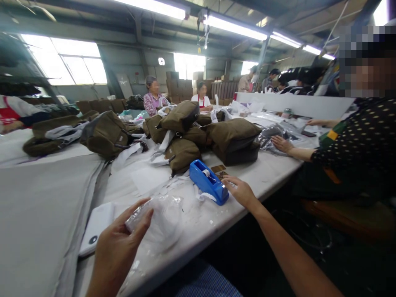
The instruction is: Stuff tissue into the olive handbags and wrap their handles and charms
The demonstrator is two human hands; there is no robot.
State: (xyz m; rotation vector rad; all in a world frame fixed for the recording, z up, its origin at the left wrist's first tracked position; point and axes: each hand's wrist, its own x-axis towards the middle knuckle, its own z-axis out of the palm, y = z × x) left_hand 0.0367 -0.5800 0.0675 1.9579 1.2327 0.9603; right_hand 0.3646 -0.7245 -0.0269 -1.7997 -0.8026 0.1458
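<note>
Pinches a clear, crinkled plastic bag (165, 220) in the left hand (119, 243), above the white surface (198, 235). Cannot tell whether holding anything in the half-curled right hand (241, 192), at the blue plastic tape dispenser (202, 177), before heaped olive-brown fabric bags (182, 117).

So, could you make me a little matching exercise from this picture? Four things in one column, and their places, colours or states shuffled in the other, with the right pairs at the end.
Things
1. Tape dispenser
2. Clear plastic
3. Fabric bags
4. Ceiling lights

Place, colour or state
A. Olive-brown, heaped on the table
B. Glowing overhead
C. Held in the person's left grip
D. Blue, right by the fingers of the person's right grip

Right pairs: 1-D, 2-C, 3-A, 4-B
</note>
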